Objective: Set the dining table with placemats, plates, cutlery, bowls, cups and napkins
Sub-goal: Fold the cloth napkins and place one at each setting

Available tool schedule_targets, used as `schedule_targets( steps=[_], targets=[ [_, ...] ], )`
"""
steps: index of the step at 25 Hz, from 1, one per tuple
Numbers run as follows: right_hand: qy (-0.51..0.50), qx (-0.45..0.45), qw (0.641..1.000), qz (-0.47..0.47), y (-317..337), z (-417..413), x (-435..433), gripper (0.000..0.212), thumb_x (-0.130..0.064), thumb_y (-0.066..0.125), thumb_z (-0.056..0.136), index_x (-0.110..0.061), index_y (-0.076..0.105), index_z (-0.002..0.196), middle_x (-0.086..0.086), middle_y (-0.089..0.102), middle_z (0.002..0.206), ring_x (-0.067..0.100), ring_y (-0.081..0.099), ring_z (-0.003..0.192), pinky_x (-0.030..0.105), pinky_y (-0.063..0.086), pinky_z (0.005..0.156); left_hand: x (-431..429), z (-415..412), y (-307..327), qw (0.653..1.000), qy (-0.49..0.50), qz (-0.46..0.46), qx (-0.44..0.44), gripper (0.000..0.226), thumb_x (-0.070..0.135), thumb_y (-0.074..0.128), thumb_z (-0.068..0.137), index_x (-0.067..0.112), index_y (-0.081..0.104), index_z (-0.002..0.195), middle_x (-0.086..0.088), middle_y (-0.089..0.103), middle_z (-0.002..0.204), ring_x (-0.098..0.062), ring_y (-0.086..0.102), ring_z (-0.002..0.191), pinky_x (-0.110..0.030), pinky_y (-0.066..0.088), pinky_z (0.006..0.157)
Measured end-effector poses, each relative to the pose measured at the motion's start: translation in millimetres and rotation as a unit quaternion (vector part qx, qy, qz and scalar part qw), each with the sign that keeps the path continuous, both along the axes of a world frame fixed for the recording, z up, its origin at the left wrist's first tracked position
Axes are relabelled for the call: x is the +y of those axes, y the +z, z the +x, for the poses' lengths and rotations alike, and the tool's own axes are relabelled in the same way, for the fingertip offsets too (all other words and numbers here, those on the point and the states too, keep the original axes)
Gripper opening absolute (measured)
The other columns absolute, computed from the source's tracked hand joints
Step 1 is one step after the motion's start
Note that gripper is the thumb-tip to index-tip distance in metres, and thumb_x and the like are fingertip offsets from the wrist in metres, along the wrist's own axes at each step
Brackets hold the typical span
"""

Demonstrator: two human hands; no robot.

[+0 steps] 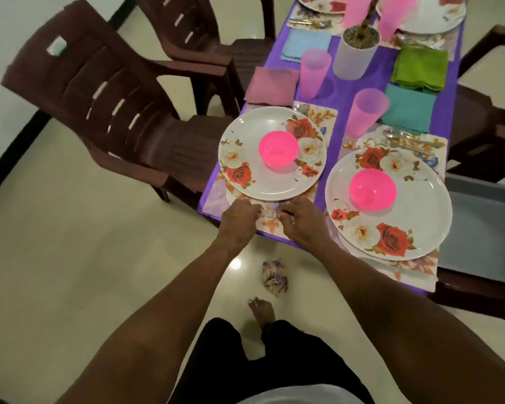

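Observation:
My left hand (pixel 239 218) and my right hand (pixel 299 220) meet over the near edge of a floral placemat (pixel 270 225), fingers pinched around a small silver piece of cutlery (pixel 270 213). Just beyond them a floral plate (pixel 271 153) carries a pink bowl (pixel 278 151). To the right, a second floral plate (pixel 388 205) holds another pink bowl (pixel 372 189). Pink cups (pixel 315 72) (pixel 366 112) stand behind the plates. A mauve napkin (pixel 271 86) and a teal napkin (pixel 408 112) lie by the cups. Cutlery (pixel 408 139) rests behind the right plate.
Brown plastic chairs (pixel 99 103) stand left of the purple-clothed table (pixel 338 91). A white plant pot (pixel 357 52), green napkin (pixel 419 68) and blue napkin (pixel 306 43) sit further back. A crumpled floral cloth (pixel 274 277) lies on the floor by my foot. A grey bin (pixel 484 234) is at right.

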State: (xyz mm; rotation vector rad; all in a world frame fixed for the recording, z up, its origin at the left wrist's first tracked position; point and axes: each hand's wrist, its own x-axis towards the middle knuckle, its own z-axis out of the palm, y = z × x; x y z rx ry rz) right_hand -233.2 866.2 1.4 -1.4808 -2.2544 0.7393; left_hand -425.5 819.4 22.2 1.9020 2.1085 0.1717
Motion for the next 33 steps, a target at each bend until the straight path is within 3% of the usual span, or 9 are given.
schedule_targets(
  steps=[2,6,8,11,14,21,25,29,33],
  targets=[
    [-0.004,-0.016,1.0,0.011,-1,0,-6,0.022,-0.025,0.076,0.088,-0.014,0.08,0.106,0.007,0.07,0.102,0.025,0.064,0.095,0.032,0.051,0.076,4,-10,-4,0.999,-0.045,-0.013,0.009,0.023,0.017,0.072,0.091,0.017,0.078,0.112,-0.008,0.069,0.105,-0.028,0.062,0.103,-0.041,0.06,0.077],
    [-0.024,-0.037,0.997,0.062,-1,-15,-17,0.013,-0.01,0.079,0.083,-0.011,0.082,0.096,0.009,0.068,0.089,0.031,0.064,0.083,0.03,0.049,0.068,11,-38,-3,0.993,-0.113,-0.014,0.016,0.025,0.013,0.074,0.088,0.022,0.08,0.111,-0.005,0.069,0.104,-0.028,0.062,0.101,-0.039,0.06,0.07],
    [-0.031,-0.052,0.997,0.056,-3,-24,-24,0.01,-0.014,0.075,0.086,-0.013,0.082,0.094,0.007,0.068,0.089,0.031,0.063,0.086,0.034,0.054,0.066,10,-52,-2,0.99,-0.137,-0.017,0.013,0.026,0.012,0.074,0.089,0.022,0.079,0.112,-0.005,0.07,0.106,-0.027,0.062,0.101,-0.039,0.06,0.071],
    [-0.072,-0.065,0.994,0.058,-6,-49,-34,0.014,-0.019,0.069,0.089,-0.014,0.083,0.091,0.006,0.071,0.086,0.031,0.064,0.082,0.03,0.046,0.065,13,-75,-2,0.984,-0.18,-0.019,0.002,0.022,0.011,0.072,0.09,0.019,0.08,0.109,-0.005,0.07,0.106,-0.027,0.06,0.1,-0.04,0.059,0.071],
    [-0.108,-0.073,0.989,0.068,-11,-77,-47,0.016,-0.018,0.067,0.089,-0.015,0.083,0.093,0.005,0.074,0.086,0.029,0.065,0.078,0.032,0.048,0.066,11,-96,2,0.973,-0.231,-0.02,0.002,0.019,0.011,0.069,0.092,0.017,0.081,0.106,-0.004,0.071,0.103,-0.025,0.061,0.094,-0.039,0.059,0.068],
    [-0.179,-0.083,0.98,0.038,-12,-94,-60,0.02,-0.017,0.064,0.095,-0.014,0.082,0.103,0.003,0.076,0.097,0.023,0.064,0.088,0.036,0.054,0.075,21,-119,-4,0.967,-0.232,-0.036,-0.095,0.023,0.021,0.065,0.099,0.013,0.078,0.118,-0.003,0.074,0.111,-0.019,0.066,0.099,-0.037,0.058,0.087],
    [-0.189,-0.08,0.978,0.035,-10,-100,-64,0.02,-0.017,0.064,0.097,-0.012,0.082,0.105,0.005,0.076,0.098,0.024,0.065,0.09,0.035,0.053,0.077,23,-125,-3,0.966,-0.238,-0.042,-0.09,0.022,0.017,0.065,0.099,0.012,0.078,0.117,-0.006,0.074,0.109,-0.022,0.067,0.097,-0.04,0.058,0.089],
    [-0.186,-0.084,0.979,0.032,-9,-111,-71,0.022,-0.022,0.063,0.099,-0.012,0.082,0.104,0.005,0.074,0.097,0.024,0.063,0.09,0.036,0.053,0.074,21,-129,-4,0.97,-0.226,-0.043,-0.082,0.026,0.013,0.069,0.096,0.012,0.076,0.12,-0.006,0.074,0.11,-0.02,0.068,0.094,-0.035,0.058,0.093],
    [-0.175,-0.093,0.979,0.052,-10,-115,-74,0.018,-0.019,0.066,0.096,-0.011,0.082,0.101,0.007,0.074,0.094,0.026,0.063,0.086,0.037,0.054,0.069,18,-137,-6,0.969,-0.22,-0.081,-0.081,0.023,0.009,0.071,0.093,0.006,0.077,0.115,-0.012,0.072,0.107,-0.026,0.07,0.09,-0.043,0.06,0.088]
  ],
)
